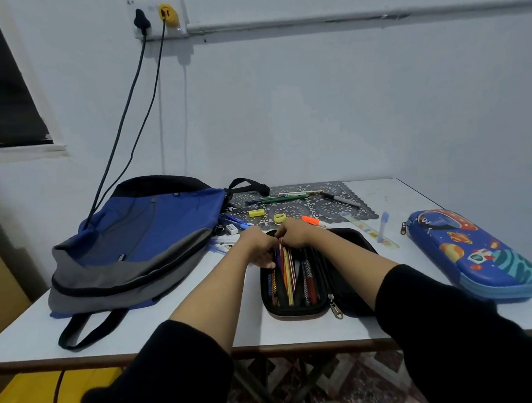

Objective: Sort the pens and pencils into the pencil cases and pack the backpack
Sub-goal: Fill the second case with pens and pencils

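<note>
On my feed both hands meet at the far end of the black pencil case (pixel 344 277), which lies open at centre frame on the white tabletop (pixel 179 328). The left hand (pixel 258 248) has its fingers curled down over the case's left rim, fingertips just inside the opening and against the outermost pencils (pixel 289 277); I cannot tell whether it pinches one of them as well. The right hand (pixel 295 235) is closed into a loose fist, knuckles up, its fingers bunched round the upper ends of the pencils, with a red tip showing just under them. The pencils lie side by side along the case's length, with several dark patterned pens beside them to the right. The case's zip pull hangs off its near edge. The blue pencil case (pixel 473 251), printed with planets and a rocket, lies zipped at the right of the frame, well apart from both hands. The backpack (pixel 142 240), blue and grey, lies flat at the left. Beyond the hands, on and near a lace mat (pixel 308 206), lie a yellow eraser (pixel 256 213), a yellow sharpener (pixel 280 218), an orange highlighter (pixel 314 221), a green pen (pixel 277 199) and a black marker (pixel 341 199).
</note>
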